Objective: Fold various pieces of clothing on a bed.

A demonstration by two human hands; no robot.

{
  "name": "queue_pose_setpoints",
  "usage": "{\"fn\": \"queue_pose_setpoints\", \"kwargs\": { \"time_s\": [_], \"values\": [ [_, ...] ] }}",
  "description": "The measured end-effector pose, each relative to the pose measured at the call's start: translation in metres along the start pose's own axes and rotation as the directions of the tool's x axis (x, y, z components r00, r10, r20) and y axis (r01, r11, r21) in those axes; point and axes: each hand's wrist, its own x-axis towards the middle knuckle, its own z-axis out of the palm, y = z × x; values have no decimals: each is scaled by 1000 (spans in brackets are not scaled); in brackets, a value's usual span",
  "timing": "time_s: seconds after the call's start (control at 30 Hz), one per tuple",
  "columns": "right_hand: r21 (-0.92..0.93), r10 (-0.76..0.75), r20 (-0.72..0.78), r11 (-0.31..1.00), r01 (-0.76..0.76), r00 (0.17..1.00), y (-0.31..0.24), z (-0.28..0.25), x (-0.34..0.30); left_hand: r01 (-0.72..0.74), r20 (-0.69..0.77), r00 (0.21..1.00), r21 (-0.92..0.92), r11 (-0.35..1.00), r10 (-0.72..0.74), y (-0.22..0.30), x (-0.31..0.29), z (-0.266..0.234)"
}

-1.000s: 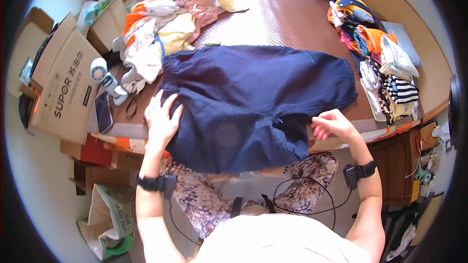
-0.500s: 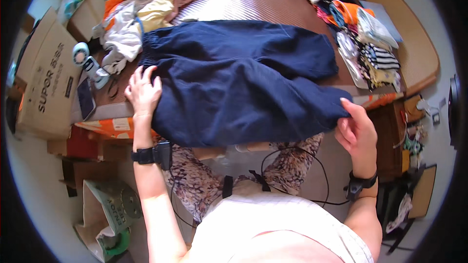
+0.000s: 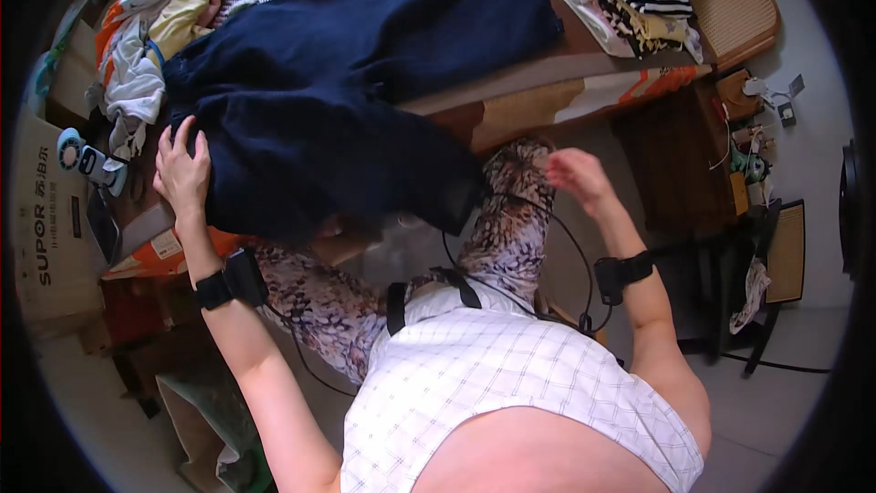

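Observation:
A pair of dark navy trousers (image 3: 365, 36) with a gathered waistband lies spread over the near part of the table. Its waist is on the left and its legs run to the right. The nearer leg droops over the table's front edge, above my lap. My left hand (image 3: 184, 169) is at the near corner of the waistband, its fingers bent over the cloth. Off to the right of the drooping leg, my right hand (image 3: 581, 181) hangs in the air, apart from the cloth and holding nothing. Its fingers are loosely bent and slightly blurred.
Loose clothes (image 3: 137, 64) are heaped at the table's left. A pile of clothes (image 3: 639, 5) lies at the right. A small handheld fan (image 3: 91, 160) and a phone (image 3: 103, 224) rest by a cardboard box (image 3: 55, 219). Black cables (image 3: 589, 265) loop beside my legs.
My right hand has let go of the near trouser leg, which now sags over the table edge. My left hand stays at the waistband. The whole view has shifted and tilted.

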Motion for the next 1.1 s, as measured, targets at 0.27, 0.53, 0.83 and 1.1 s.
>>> {"fn": "queue_pose_setpoints", "kwargs": {
  "time_s": [0.27, 0.53, 0.83, 1.1],
  "values": [
    [-1, 402, 232, 911, -413, 886, 81, 109, 34, -32, -51, 998, 65, 997, 35, -2, 2, 13],
    [498, 229, 490, 719, -485, 841, 62, 144, 21, -40, -135, 990, 2, 999, 40, 1, -2, 15],
    [401, -269, 446, 913, 78, 853, -71, 39, -66, -44, -174, 984, -13, 999, 42, -3, -2, 10],
    [484, -298, -69, 824, 293, 952, -168, -13, -5, -14, -120, 993, -30, 999, 10, -3, -4, 11]
  ]
}}
